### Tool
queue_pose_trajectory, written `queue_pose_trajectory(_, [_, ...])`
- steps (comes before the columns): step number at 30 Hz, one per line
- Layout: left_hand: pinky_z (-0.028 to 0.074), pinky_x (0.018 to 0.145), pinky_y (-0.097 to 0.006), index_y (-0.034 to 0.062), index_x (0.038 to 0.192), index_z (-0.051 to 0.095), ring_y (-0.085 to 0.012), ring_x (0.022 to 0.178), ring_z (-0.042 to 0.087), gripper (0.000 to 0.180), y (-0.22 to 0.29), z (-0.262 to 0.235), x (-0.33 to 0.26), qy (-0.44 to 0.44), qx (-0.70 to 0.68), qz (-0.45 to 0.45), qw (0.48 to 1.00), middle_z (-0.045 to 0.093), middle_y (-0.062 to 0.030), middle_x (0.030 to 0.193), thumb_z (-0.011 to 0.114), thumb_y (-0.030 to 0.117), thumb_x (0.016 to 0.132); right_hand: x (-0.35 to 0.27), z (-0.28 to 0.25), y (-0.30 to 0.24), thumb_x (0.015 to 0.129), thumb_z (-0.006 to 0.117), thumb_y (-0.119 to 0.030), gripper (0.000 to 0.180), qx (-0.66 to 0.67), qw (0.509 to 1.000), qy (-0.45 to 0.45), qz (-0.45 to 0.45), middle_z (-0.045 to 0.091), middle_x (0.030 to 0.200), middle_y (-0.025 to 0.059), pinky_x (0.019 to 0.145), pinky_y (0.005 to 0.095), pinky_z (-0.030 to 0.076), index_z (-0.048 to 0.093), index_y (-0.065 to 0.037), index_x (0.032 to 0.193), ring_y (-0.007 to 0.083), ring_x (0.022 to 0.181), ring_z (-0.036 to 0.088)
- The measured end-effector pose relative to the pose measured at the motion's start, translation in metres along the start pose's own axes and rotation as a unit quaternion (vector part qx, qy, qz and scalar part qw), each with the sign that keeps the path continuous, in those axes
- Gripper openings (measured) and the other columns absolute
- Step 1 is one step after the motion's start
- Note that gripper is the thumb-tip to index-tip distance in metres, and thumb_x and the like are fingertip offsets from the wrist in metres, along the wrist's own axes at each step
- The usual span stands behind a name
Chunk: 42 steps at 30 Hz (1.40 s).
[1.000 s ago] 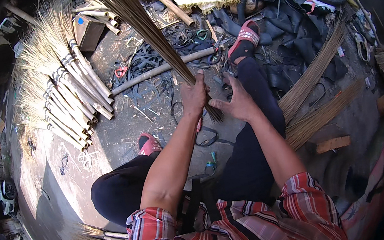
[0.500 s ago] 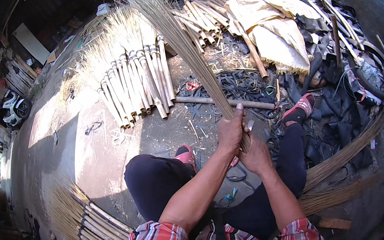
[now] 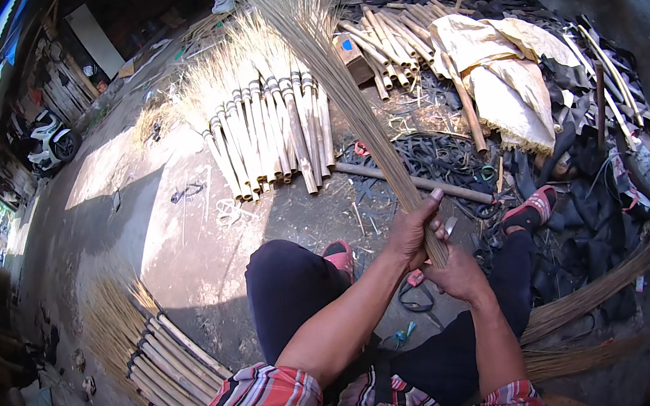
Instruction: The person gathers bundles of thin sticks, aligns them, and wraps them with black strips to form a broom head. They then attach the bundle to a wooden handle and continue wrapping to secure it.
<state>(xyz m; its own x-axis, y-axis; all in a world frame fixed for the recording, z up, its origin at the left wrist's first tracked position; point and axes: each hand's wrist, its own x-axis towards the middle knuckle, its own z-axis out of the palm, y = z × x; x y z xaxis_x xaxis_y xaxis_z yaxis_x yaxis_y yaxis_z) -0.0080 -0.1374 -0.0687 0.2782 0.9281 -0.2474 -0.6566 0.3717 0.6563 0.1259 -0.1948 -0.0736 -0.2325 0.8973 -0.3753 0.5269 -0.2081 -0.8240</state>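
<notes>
A long bundle of thin straw-coloured broom sticks (image 3: 342,84) stands upright and leans away from me, fanning out at its top. My left hand (image 3: 416,227) wraps around the bundle near its lower end. Just below it, my right hand (image 3: 455,272) grips the bundle's base. I am sitting with both knees apart, in dark trousers and red sandals (image 3: 532,209), above a concrete floor (image 3: 182,248).
Finished brooms with bamboo handles (image 3: 273,127) lie in a row ahead, and more brooms (image 3: 156,360) at lower left. A grey pipe (image 3: 422,183), black rubber strips (image 3: 451,156), bamboo sticks, tan sacks (image 3: 502,70) and loose stick bundles (image 3: 595,294) crowd the right. A scooter (image 3: 50,142) is parked far left.
My view has swung left, showing more of the floor, the scooter and the lower-left brooms. Both hands keep hold of the stick bundle's lower end.
</notes>
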Motion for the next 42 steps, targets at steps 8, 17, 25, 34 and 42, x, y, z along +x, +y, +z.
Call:
queue_pose_trajectory(8, [0.043, 0.052, -0.031, 0.0173, 0.080, 0.048, -0.0093, 0.049, 0.045, 0.039, 0.051, 0.018, 0.023, 0.040, -0.054, 0.101, 0.993, 0.039, 0.0056, 0.059, 0.072, 0.038, 0.102, 0.004, 0.007, 0.032, 0.102, 0.040, -0.077, 0.095, 0.585, 0.745, 0.277, -0.161, 0.053, 0.151, 0.0216, 0.120, 0.0471, 0.036, 0.039, 0.000, 0.157, 0.0348, 0.140, 0.053])
queue_pose_trajectory(17, [0.046, 0.054, -0.033, 0.0150, 0.082, 0.049, -0.0115, 0.051, 0.047, 0.036, 0.017, 0.017, 0.015, 0.041, -0.074, 0.134, 0.987, 0.041, 0.0044, 0.060, 0.072, 0.034, 0.103, 0.038, 0.032, 0.023, 0.100, 0.034, -0.082, 0.102, 0.722, 0.614, 0.261, -0.181, 0.048, 0.154, 0.0240, 0.119, 0.0532, 0.040, 0.038, 0.005, 0.155, 0.0397, 0.138, 0.053])
queue_pose_trajectory(25, [0.052, 0.060, -0.031, 0.0073, 0.081, 0.061, -0.0123, 0.061, 0.061, 0.041, 0.033, 0.016, 0.000, 0.148, 0.160, 0.213, 0.952, 0.059, -0.0011, 0.069, 0.070, 0.041, 0.104, 0.004, -0.018, 0.001, 0.095, 0.064, -0.065, 0.092, 0.008, 0.946, 0.227, -0.233, 0.045, 0.158, 0.0234, 0.122, 0.0603, 0.030, 0.038, -0.003, 0.157, 0.0408, 0.146, 0.045])
queue_pose_trajectory(34, [0.051, 0.107, -0.037, -0.0060, 0.147, 0.050, -0.0293, 0.128, 0.065, 0.073, 0.071, 0.031, -0.072, 0.009, 0.552, 0.217, 0.805, 0.064, -0.0236, 0.140, 0.076, 0.041, 0.098, 0.015, 0.010, -0.034, 0.091, 0.071, -0.011, 0.026, 0.055, 0.974, 0.148, -0.164, 0.071, 0.086, 0.0111, 0.073, 0.0422, 0.056, 0.071, -0.002, 0.115, 0.0244, 0.083, 0.073])
queue_pose_trajectory(42, [0.042, 0.118, -0.041, 0.0019, 0.136, 0.063, -0.0301, 0.137, 0.058, 0.045, 0.166, -0.219, -0.145, 0.254, 0.508, 0.335, 0.752, 0.063, -0.0207, 0.143, 0.073, 0.030, 0.102, 0.028, 0.010, 0.034, 0.093, 0.070, -0.009, 0.023, 0.048, 0.957, 0.278, -0.069, 0.064, 0.073, 0.0038, 0.065, 0.0345, 0.051, 0.073, -0.003, 0.115, 0.0148, 0.065, 0.062])
